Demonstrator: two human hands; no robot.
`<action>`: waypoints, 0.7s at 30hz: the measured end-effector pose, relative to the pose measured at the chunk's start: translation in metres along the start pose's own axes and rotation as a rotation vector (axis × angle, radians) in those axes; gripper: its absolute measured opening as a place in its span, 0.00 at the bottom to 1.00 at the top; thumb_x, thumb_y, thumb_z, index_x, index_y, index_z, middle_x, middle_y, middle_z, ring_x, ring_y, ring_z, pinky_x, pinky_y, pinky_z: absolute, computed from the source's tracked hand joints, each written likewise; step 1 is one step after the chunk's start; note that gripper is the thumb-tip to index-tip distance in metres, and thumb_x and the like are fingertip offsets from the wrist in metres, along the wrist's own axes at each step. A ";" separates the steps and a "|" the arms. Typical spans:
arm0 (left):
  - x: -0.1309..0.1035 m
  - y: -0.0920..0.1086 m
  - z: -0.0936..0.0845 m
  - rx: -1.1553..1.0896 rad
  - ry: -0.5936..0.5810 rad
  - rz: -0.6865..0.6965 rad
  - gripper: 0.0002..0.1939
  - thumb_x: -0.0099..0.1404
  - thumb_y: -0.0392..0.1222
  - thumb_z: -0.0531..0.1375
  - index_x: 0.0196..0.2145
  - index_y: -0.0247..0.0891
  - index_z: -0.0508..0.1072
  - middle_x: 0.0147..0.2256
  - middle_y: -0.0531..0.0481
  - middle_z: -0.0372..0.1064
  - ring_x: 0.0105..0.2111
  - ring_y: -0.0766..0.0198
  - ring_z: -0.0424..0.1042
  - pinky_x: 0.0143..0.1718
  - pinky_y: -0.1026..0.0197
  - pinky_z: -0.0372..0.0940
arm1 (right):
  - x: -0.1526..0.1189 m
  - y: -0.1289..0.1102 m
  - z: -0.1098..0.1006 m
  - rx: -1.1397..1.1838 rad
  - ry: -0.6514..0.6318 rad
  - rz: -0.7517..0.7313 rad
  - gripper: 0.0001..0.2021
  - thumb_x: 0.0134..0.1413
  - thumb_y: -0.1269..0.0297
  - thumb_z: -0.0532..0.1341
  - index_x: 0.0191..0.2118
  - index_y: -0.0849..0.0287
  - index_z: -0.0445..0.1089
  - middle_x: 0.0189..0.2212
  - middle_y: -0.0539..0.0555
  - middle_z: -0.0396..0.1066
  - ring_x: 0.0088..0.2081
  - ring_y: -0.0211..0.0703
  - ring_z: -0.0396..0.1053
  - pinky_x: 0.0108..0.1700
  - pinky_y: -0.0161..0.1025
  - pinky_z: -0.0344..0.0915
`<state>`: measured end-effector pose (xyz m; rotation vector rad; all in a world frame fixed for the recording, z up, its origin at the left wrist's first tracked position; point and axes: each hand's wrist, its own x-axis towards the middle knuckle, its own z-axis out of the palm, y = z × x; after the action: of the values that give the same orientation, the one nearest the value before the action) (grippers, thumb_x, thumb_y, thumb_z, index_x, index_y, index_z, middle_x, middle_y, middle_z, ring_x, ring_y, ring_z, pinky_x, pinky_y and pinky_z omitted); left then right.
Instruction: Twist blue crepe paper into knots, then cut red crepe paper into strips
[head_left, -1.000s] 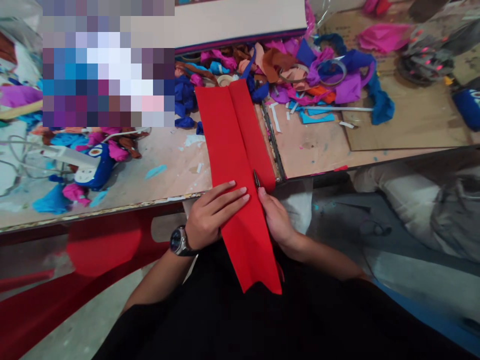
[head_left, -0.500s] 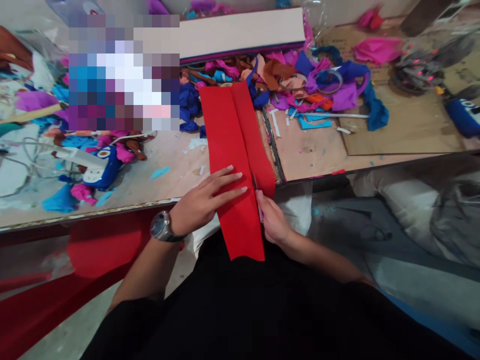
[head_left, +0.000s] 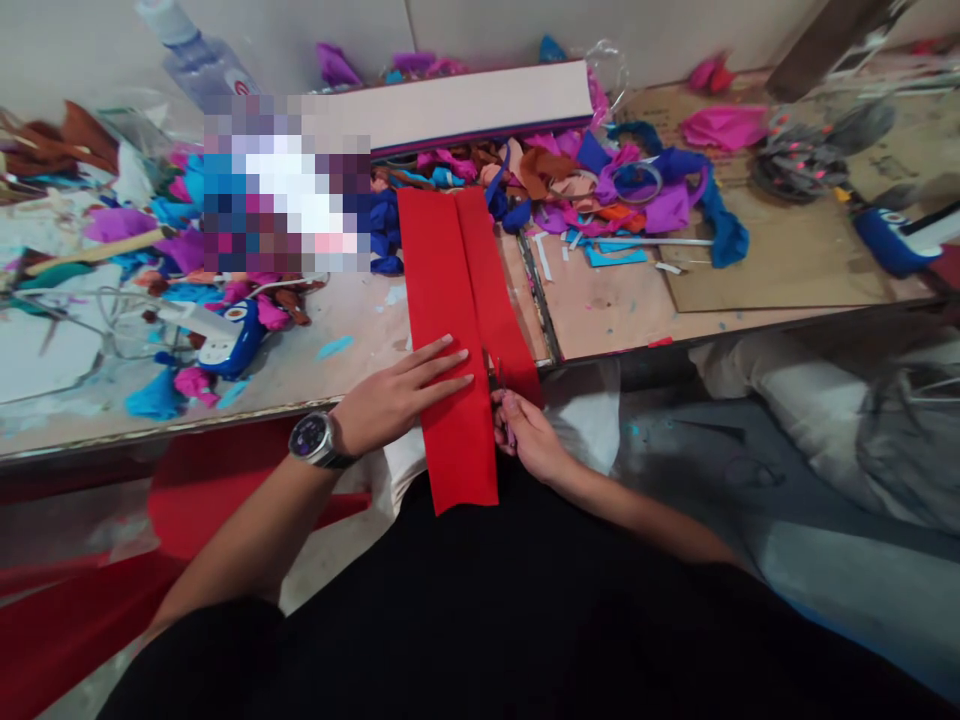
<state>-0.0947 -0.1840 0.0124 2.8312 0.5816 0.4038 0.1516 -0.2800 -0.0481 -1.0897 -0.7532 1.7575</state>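
A long red strip of crepe paper or cloth [head_left: 441, 270] hangs over the table's front edge onto my lap. It is split lengthwise by a slit, with a narrower flap on the right side. My left hand [head_left: 394, 398] lies on the wider part with fingers stretched out, pressing it down. In my right hand [head_left: 534, 438] is a pair of scissors [head_left: 500, 378], its blades apart at the slit. Part of the scissors is hidden by my fingers and the red strip.
Crumpled coloured paper pieces [head_left: 547, 170] lie behind the strip, below a long pale box [head_left: 465, 105]. A blue power strip [head_left: 238, 340] with cords is on the left. Cardboard [head_left: 780, 270] lies on the right. Red material [head_left: 187, 490] hangs below the table at left.
The scissors in my right hand have gone from nearly closed to spread blades. My left hand stays flat on the red strip. The whole view has shifted slightly.
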 end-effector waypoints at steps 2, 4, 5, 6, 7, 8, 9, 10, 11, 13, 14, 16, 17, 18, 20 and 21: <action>0.000 0.002 -0.005 0.006 0.014 0.021 0.35 0.73 0.27 0.56 0.74 0.45 0.62 0.74 0.41 0.59 0.78 0.46 0.48 0.73 0.35 0.64 | 0.000 0.002 -0.002 -0.052 -0.029 -0.037 0.30 0.58 0.28 0.62 0.43 0.54 0.68 0.23 0.42 0.62 0.23 0.33 0.57 0.22 0.32 0.51; 0.001 0.003 -0.012 -0.021 0.062 0.028 0.32 0.74 0.34 0.61 0.73 0.45 0.65 0.74 0.40 0.59 0.78 0.44 0.48 0.74 0.34 0.63 | 0.000 0.002 -0.001 -0.099 -0.055 -0.080 0.31 0.60 0.28 0.61 0.44 0.55 0.68 0.23 0.42 0.62 0.22 0.32 0.55 0.23 0.32 0.52; 0.002 0.004 -0.016 -0.049 0.096 0.025 0.31 0.74 0.37 0.63 0.72 0.45 0.66 0.74 0.40 0.59 0.78 0.44 0.48 0.74 0.34 0.62 | 0.000 0.002 0.000 -0.113 -0.061 -0.097 0.31 0.61 0.28 0.61 0.45 0.55 0.68 0.23 0.42 0.62 0.23 0.33 0.56 0.23 0.32 0.53; 0.002 0.005 -0.019 -0.089 0.129 0.018 0.30 0.74 0.39 0.63 0.72 0.46 0.67 0.73 0.40 0.60 0.78 0.45 0.49 0.74 0.35 0.62 | -0.001 0.001 0.001 -0.119 -0.065 -0.109 0.31 0.60 0.27 0.61 0.45 0.55 0.68 0.24 0.42 0.62 0.23 0.33 0.56 0.23 0.32 0.53; 0.001 0.005 -0.021 -0.144 0.163 0.005 0.28 0.76 0.39 0.61 0.71 0.47 0.68 0.73 0.41 0.60 0.78 0.47 0.50 0.74 0.35 0.61 | -0.001 0.001 0.002 -0.121 -0.066 -0.117 0.32 0.59 0.27 0.61 0.44 0.55 0.68 0.24 0.43 0.61 0.24 0.33 0.57 0.23 0.32 0.53; -0.001 0.005 -0.022 -0.211 0.197 -0.016 0.26 0.77 0.38 0.59 0.70 0.47 0.69 0.73 0.41 0.61 0.77 0.48 0.52 0.75 0.37 0.61 | -0.002 0.001 0.003 -0.123 -0.068 -0.122 0.32 0.59 0.27 0.61 0.43 0.55 0.68 0.25 0.43 0.61 0.24 0.34 0.57 0.23 0.33 0.53; -0.003 0.004 -0.021 -0.291 0.229 -0.043 0.25 0.78 0.38 0.55 0.69 0.47 0.70 0.72 0.41 0.62 0.76 0.50 0.55 0.75 0.38 0.60 | -0.003 0.000 0.004 -0.126 -0.072 -0.127 0.31 0.60 0.27 0.60 0.43 0.54 0.68 0.25 0.44 0.61 0.24 0.34 0.57 0.23 0.33 0.54; -0.006 0.003 -0.019 -0.383 0.272 -0.083 0.24 0.79 0.39 0.53 0.68 0.46 0.72 0.72 0.40 0.63 0.75 0.51 0.58 0.75 0.39 0.61 | -0.005 0.000 0.003 -0.134 -0.082 -0.136 0.31 0.61 0.27 0.59 0.44 0.55 0.69 0.26 0.44 0.61 0.24 0.34 0.57 0.24 0.33 0.53; -0.009 0.002 -0.015 -0.473 0.306 -0.120 0.23 0.79 0.41 0.52 0.67 0.44 0.73 0.71 0.38 0.63 0.73 0.50 0.62 0.74 0.40 0.62 | -0.007 0.000 0.002 -0.150 -0.097 -0.153 0.30 0.64 0.29 0.58 0.45 0.55 0.69 0.26 0.44 0.62 0.24 0.34 0.57 0.24 0.34 0.53; -0.015 0.000 -0.005 -0.659 0.416 -0.243 0.23 0.77 0.43 0.55 0.65 0.41 0.75 0.68 0.36 0.68 0.70 0.48 0.67 0.71 0.40 0.65 | -0.012 0.001 -0.002 -0.210 -0.123 -0.209 0.27 0.70 0.34 0.56 0.49 0.56 0.70 0.26 0.44 0.62 0.25 0.34 0.57 0.26 0.34 0.54; -0.017 0.000 0.000 -0.722 0.487 -0.302 0.23 0.76 0.43 0.55 0.64 0.40 0.75 0.67 0.35 0.70 0.69 0.48 0.69 0.71 0.41 0.65 | -0.014 0.001 -0.004 -0.250 -0.129 -0.243 0.26 0.72 0.36 0.54 0.50 0.56 0.70 0.27 0.44 0.62 0.26 0.34 0.57 0.28 0.35 0.55; -0.020 0.001 0.009 -0.746 0.626 -0.405 0.21 0.74 0.40 0.59 0.61 0.40 0.78 0.66 0.36 0.71 0.69 0.49 0.69 0.74 0.40 0.61 | -0.019 0.002 -0.009 -0.309 -0.119 -0.296 0.24 0.75 0.40 0.53 0.51 0.57 0.70 0.27 0.45 0.63 0.26 0.35 0.58 0.31 0.36 0.56; -0.021 0.002 0.012 -0.763 0.665 -0.417 0.20 0.72 0.39 0.59 0.59 0.40 0.79 0.66 0.36 0.71 0.69 0.49 0.69 0.74 0.40 0.59 | -0.020 0.002 -0.012 -0.317 -0.108 -0.312 0.24 0.75 0.40 0.52 0.51 0.57 0.70 0.27 0.45 0.63 0.27 0.35 0.59 0.31 0.36 0.57; -0.022 0.003 0.013 -0.788 0.697 -0.419 0.20 0.71 0.37 0.59 0.59 0.40 0.79 0.66 0.37 0.71 0.69 0.49 0.69 0.75 0.39 0.58 | -0.022 0.003 -0.014 -0.313 -0.097 -0.324 0.24 0.75 0.39 0.53 0.50 0.57 0.70 0.27 0.45 0.63 0.27 0.36 0.59 0.32 0.37 0.58; -0.024 0.004 0.008 -0.828 0.718 -0.371 0.22 0.70 0.35 0.58 0.58 0.42 0.79 0.66 0.39 0.72 0.68 0.50 0.71 0.74 0.37 0.61 | -0.024 0.003 -0.017 -0.280 -0.075 -0.337 0.26 0.73 0.37 0.53 0.49 0.57 0.70 0.26 0.46 0.64 0.28 0.38 0.61 0.33 0.38 0.59; -0.026 0.005 0.002 -0.817 0.709 -0.330 0.22 0.70 0.34 0.57 0.59 0.43 0.78 0.65 0.40 0.72 0.67 0.50 0.71 0.72 0.37 0.63 | -0.025 0.003 -0.019 -0.253 -0.061 -0.344 0.26 0.72 0.36 0.54 0.49 0.57 0.69 0.26 0.46 0.64 0.28 0.39 0.62 0.33 0.39 0.59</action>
<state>-0.1157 -0.1990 0.0064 1.7375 0.7564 1.2495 0.1724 -0.3039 -0.0498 -1.0024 -1.1520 1.4341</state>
